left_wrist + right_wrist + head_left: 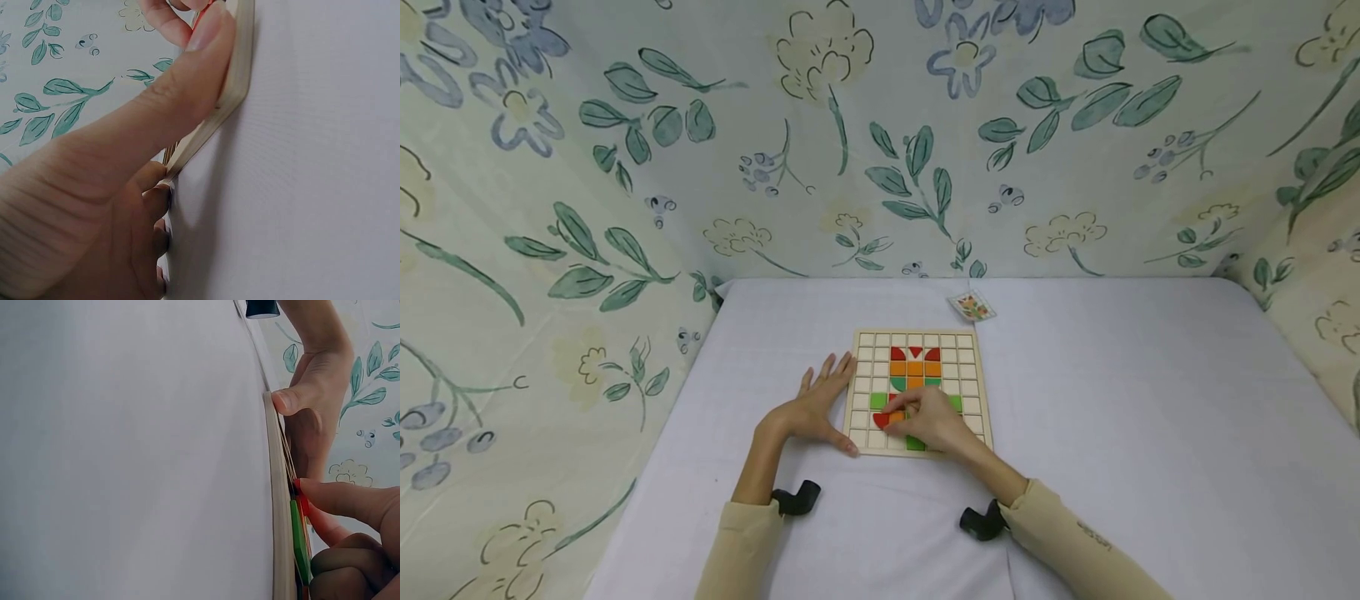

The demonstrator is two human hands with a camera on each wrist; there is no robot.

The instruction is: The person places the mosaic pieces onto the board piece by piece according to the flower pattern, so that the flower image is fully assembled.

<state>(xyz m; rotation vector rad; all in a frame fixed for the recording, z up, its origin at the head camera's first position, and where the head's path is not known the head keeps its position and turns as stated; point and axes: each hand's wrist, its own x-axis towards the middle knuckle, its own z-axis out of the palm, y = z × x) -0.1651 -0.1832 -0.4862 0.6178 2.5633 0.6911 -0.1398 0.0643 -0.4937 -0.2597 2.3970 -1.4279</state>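
A square wooden grid board (865, 367) lies on the white cloth, with red, orange and green tiles set in its cells. My left hand (811, 410) spreads its fingers along the board's left side, the thumb at the near left corner. Over the lower part of the pattern, my right hand (931, 419) pinches a red tile with a curved edge (881, 422) between thumb and index finger. That tile is at a lower left cell; whether it is fully seated I cannot tell. An orange tile (897, 417) sits beside it. The right hand hides some cells.
Beyond the board's far right edge lies a small pattern card (972, 306) with a similar coloured picture. Black wrist cameras (797, 498) sit on both wrists. A white cloth (1112, 400) covers the table, and a floral curtain (880, 142) hangs behind it.
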